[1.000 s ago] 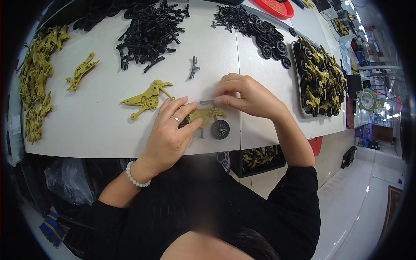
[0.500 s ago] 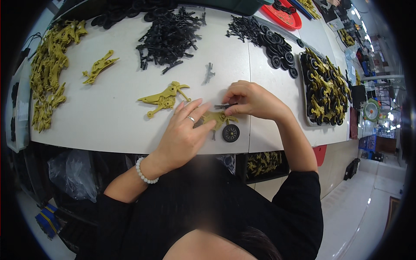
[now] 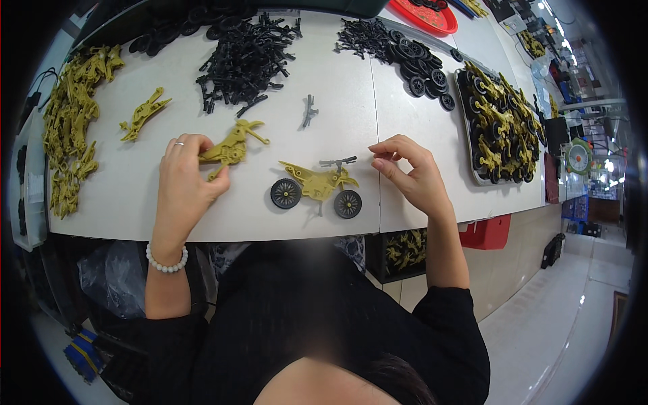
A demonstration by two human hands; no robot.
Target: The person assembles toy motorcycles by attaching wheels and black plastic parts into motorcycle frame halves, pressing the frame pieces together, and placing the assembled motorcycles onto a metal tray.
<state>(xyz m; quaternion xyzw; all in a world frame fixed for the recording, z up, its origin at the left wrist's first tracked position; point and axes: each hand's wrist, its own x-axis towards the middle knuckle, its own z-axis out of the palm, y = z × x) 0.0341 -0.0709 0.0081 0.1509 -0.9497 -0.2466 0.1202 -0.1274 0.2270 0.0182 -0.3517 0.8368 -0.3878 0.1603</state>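
A yellow toy motorcycle (image 3: pixel 316 183) with two black spoked wheels and a dark handlebar (image 3: pixel 337 162) rests near the table's front edge. Just right of it hovers my right hand (image 3: pixel 413 177), thumb and forefinger apart, with nothing between them. To the left, my left hand (image 3: pixel 189 189) pinches the rear part of a yellow motorcycle body (image 3: pixel 233 147) that has no wheels. Its fingertips partly cover that body's tail. Behind the assembled motorcycle lies a small grey part (image 3: pixel 309 111). Another yellow body (image 3: pixel 144 115) lies farther left.
Yellow bodies (image 3: pixel 71 121) are heaped at the left. Black handlebar-like parts (image 3: pixel 244 61) and black wheels (image 3: pixel 422 67) form piles at the back. A tray (image 3: pixel 480 179) of wheeled yellow motorcycles stands at the right. A red basin (image 3: pixel 445 27) sits behind, and a red bin (image 3: pixel 489 233) hangs below the edge.
My left hand has left the motorcycle and moved left onto the loose yellow body. My right hand has let go of the handlebar, which sits on the motorcycle, and drawn away rightward.
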